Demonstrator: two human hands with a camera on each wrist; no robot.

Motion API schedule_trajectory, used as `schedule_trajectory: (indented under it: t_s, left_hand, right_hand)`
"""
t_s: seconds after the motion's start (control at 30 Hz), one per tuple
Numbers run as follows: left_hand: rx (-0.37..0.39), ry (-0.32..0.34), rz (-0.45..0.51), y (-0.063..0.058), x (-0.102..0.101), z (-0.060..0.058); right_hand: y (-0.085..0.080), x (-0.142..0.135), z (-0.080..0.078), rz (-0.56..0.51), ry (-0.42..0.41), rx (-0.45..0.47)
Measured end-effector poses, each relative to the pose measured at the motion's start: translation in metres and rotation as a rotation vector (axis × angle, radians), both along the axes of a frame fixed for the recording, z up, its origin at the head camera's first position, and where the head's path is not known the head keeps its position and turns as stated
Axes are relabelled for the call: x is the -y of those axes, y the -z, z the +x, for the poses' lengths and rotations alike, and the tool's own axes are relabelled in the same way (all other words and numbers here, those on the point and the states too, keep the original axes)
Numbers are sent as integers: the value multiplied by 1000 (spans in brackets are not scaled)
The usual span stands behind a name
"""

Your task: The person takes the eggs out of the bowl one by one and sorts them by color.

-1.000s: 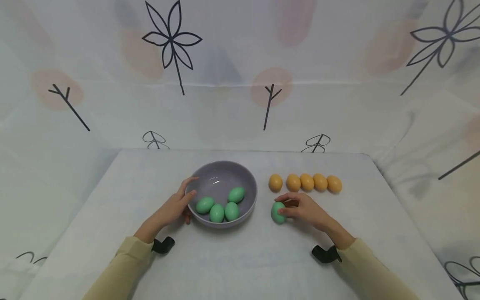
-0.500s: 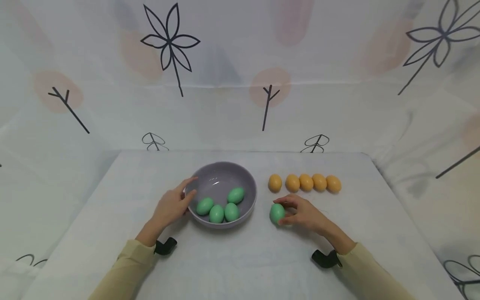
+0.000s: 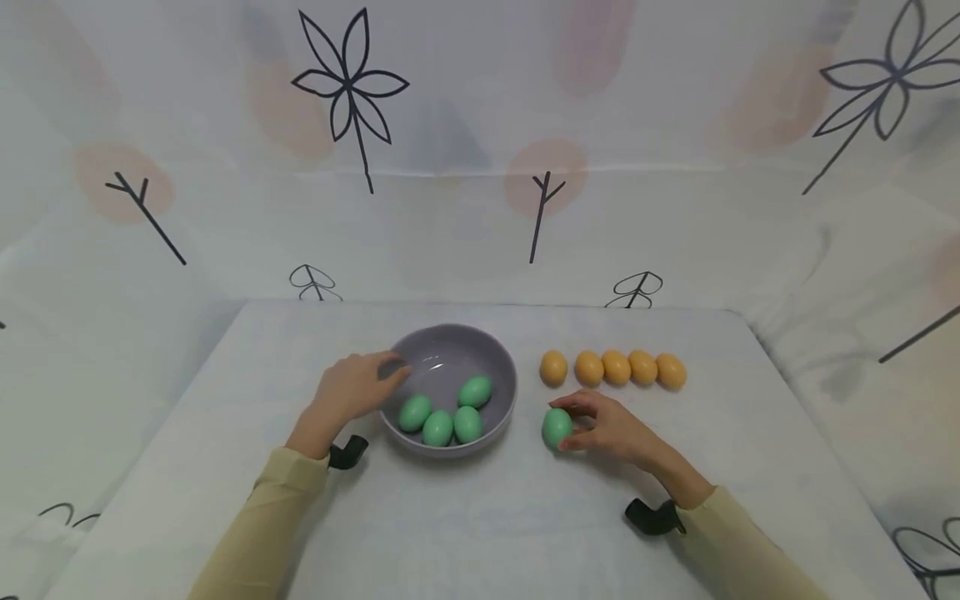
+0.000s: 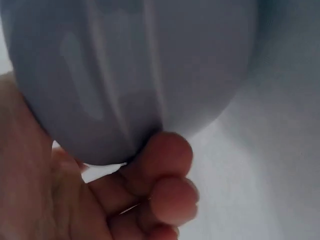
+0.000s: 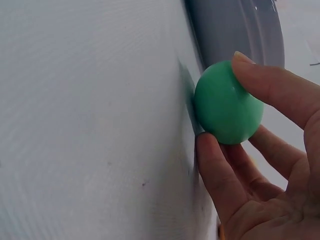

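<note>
In the head view, my left hand [image 3: 352,389] is at the left rim of a grey-purple bowl [image 3: 450,342], with thumb and forefinger reaching over the rim. The left wrist view shows its other fingers [image 4: 167,155] curled against the outside of the bowl [image 4: 200,60]. Several green eggs [image 3: 437,428] lie inside, towards the near side. Right of the bowl, my right hand [image 3: 607,429] holds another green egg [image 3: 557,428] between thumb and fingers. In the right wrist view, this egg [image 5: 225,107] is low at the white tabletop; whether it touches is hard to tell.
Several orange eggs [image 3: 617,367] form a row behind my right hand, the leftmost egg [image 3: 553,368] slightly apart from the others. White cloth covers the table [image 3: 480,525]. A patterned cloth backdrop [image 3: 465,233] stands behind it.
My left hand has shifted right and farther over the bowl's rim. On the right, the thumb has slid to the green egg's near side, while the egg stays about where it was.
</note>
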State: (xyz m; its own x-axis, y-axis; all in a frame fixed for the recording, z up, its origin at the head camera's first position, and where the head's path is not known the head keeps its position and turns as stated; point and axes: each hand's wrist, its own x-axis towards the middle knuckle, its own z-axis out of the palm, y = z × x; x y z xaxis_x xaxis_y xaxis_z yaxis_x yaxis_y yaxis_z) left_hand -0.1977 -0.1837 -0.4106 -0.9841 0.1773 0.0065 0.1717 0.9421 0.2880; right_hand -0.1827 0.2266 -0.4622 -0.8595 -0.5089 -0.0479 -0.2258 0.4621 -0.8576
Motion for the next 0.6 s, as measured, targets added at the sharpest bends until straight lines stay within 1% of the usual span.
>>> schedule_trajectory:
  t_s: [0.1, 0.23, 0.3, 0.5, 0.6]
  left_hand:
    - [36, 16, 33, 2, 0, -3]
    - [132, 34, 103, 8, 1, -5]
    - [160, 34, 129, 11, 2, -4]
    - [158, 41, 183, 15, 4, -2]
    - [167, 53, 224, 15, 6, -1]
  right_hand:
    - [0, -1, 0, -4, 6, 11]
    - [1, -2, 0, -23, -4, 11]
    - [1, -3, -1, -29, -21, 3]
    - [0, -4, -1, -8, -45, -12]
    - [-1, -4, -1, -18, -61, -15]
